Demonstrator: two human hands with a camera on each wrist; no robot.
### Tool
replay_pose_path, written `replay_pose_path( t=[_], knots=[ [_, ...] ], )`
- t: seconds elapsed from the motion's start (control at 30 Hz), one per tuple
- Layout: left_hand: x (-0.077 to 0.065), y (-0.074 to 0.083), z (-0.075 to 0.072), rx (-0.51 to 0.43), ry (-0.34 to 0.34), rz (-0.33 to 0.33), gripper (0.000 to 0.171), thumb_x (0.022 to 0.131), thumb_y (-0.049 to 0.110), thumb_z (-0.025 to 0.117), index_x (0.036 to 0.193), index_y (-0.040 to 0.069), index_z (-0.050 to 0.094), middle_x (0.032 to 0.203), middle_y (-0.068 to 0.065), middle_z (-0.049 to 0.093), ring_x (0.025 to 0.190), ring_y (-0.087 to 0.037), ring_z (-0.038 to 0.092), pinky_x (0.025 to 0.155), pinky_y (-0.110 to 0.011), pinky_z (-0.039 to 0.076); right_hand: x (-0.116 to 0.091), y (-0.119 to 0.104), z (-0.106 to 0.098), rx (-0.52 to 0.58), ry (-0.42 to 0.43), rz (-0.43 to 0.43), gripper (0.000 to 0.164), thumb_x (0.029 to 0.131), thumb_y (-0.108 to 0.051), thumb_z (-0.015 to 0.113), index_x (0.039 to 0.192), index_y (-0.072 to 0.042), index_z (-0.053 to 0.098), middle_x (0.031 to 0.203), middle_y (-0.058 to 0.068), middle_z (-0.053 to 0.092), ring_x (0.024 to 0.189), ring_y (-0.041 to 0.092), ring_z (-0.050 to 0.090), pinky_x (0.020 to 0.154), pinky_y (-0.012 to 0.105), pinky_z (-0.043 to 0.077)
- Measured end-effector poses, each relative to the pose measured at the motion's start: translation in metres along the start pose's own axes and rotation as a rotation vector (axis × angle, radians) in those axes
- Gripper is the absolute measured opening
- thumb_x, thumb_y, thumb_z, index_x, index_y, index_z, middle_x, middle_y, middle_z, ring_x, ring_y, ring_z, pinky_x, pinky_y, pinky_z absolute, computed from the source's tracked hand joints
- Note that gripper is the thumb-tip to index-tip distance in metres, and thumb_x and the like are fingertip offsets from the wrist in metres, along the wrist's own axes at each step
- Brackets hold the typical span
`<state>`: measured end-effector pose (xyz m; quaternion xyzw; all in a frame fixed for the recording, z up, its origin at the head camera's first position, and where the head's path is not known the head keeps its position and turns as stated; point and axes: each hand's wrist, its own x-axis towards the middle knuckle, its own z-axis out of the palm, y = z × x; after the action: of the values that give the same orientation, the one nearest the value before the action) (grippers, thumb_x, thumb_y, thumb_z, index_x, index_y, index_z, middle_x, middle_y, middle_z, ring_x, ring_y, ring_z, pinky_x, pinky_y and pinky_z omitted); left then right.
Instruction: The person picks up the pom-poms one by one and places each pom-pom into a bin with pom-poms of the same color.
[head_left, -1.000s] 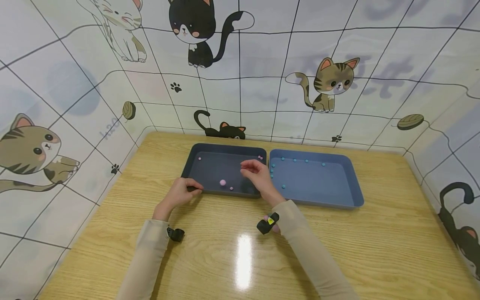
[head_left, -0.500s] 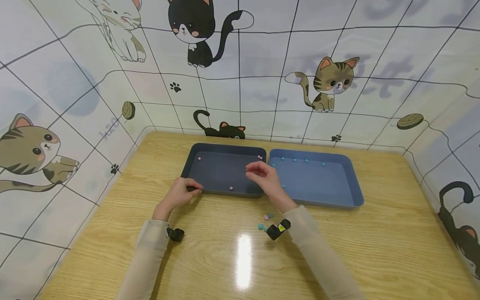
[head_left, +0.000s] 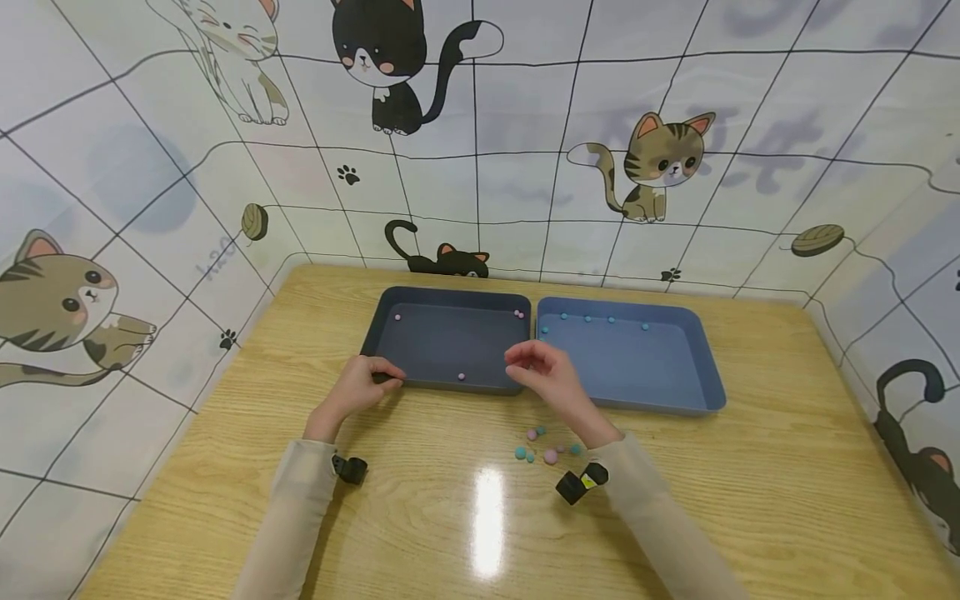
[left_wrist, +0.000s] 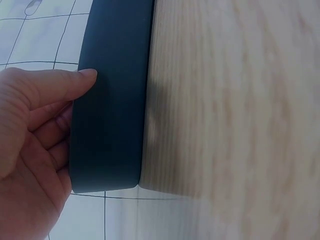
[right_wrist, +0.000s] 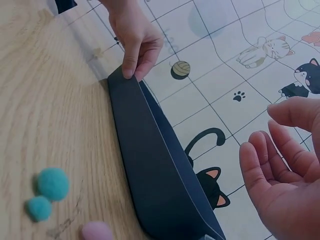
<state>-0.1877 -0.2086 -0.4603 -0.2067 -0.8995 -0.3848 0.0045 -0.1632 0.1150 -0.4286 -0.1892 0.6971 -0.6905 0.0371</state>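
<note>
Pinching dark tray [head_left: 442, 342] at near left with left hand [head_left: 362, 385] — holding right hand [head_left: 553, 377] loosely spread — over wooden table [head_left: 420, 517], facing cat-print wall [head_left: 517, 117].

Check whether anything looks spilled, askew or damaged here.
Pink pom-poms and teal pom-poms lie mixed on the table, outside the dark tray and blue tray, which each show only one colour inside. Nothing looks damaged.
</note>
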Motion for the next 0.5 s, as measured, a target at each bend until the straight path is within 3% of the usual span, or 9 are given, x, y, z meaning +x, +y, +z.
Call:
replay_pose_path(
  t=[0.5],
  knots=[
    [-0.001, 0.0, 0.0, -0.016, -0.016, -0.03, 0.01, 0.082, -0.001, 0.069, 0.088, 0.003, 0.075, 0.087, -0.01, 0.07, 0.082, -0.025, 0.065, 0.072, -0.038, 0.053, -0.037, 0.007, -0.016, -0.075, -0.056, 0.041, 0.021, 0.088, 0.0, 0.062, 0.105, 0.011, 0.059, 0.099, 0.012, 0.061, 0.086, 0.014, 0.059, 0.078, 0.022, 0.05]
  ],
)
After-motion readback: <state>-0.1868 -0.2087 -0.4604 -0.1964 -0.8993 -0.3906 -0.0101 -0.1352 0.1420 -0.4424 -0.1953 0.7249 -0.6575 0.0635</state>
